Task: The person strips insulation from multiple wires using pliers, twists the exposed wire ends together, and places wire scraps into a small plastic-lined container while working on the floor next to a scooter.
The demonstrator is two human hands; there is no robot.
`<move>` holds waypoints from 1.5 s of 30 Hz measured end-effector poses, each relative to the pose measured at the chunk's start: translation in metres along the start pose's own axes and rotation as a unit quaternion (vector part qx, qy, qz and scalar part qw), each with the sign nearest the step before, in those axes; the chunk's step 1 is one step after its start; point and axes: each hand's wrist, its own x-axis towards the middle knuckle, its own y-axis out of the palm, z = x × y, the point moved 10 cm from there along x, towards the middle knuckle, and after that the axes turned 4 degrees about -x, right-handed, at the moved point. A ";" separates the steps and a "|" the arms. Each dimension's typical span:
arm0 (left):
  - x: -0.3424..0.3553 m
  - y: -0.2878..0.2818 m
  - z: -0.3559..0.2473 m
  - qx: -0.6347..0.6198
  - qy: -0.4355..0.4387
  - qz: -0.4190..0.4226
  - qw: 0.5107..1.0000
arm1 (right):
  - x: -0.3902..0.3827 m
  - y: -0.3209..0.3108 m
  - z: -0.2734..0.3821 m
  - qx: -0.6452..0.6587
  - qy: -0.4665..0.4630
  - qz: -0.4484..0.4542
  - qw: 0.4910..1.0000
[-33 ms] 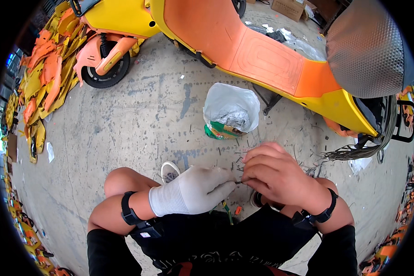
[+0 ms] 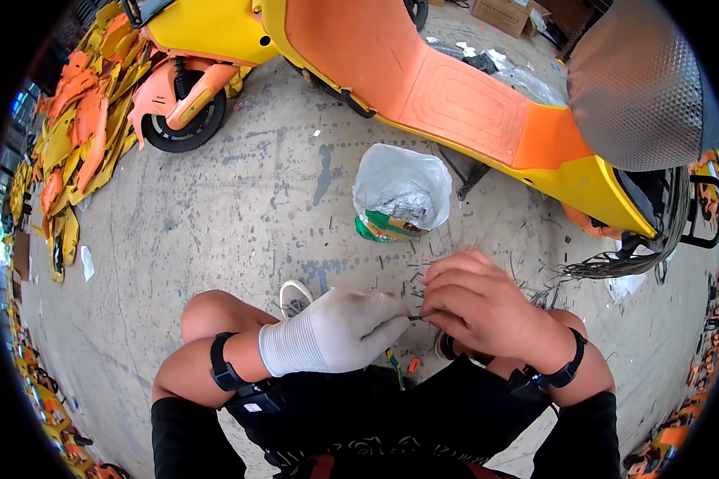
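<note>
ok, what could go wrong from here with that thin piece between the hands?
The thin dark piece could slip and be lost among the similar scattered bits on the floor. The right hand is bare, so it might get pricked; only the left hand is gloved.

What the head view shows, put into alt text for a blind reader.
A gloved left hand and a bare right hand nearly meet above a grey floor, a thin dark piece between their fingers. Beyond them are an open bag and a yellow-and-orange scooter, with coloured panels heaped at left.
</note>
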 end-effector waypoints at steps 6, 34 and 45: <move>-0.001 -0.001 -0.008 -0.033 0.179 -0.047 0.982 | -0.001 -0.006 0.009 -0.051 -0.028 -0.035 0.998; -0.003 0.009 0.031 -0.218 -0.173 0.053 0.959 | 0.000 -0.003 0.003 -0.130 -0.030 -0.011 0.991; -0.008 0.026 0.035 -0.135 -0.118 0.104 0.978 | 0.000 0.006 0.003 -0.103 -0.037 0.020 0.994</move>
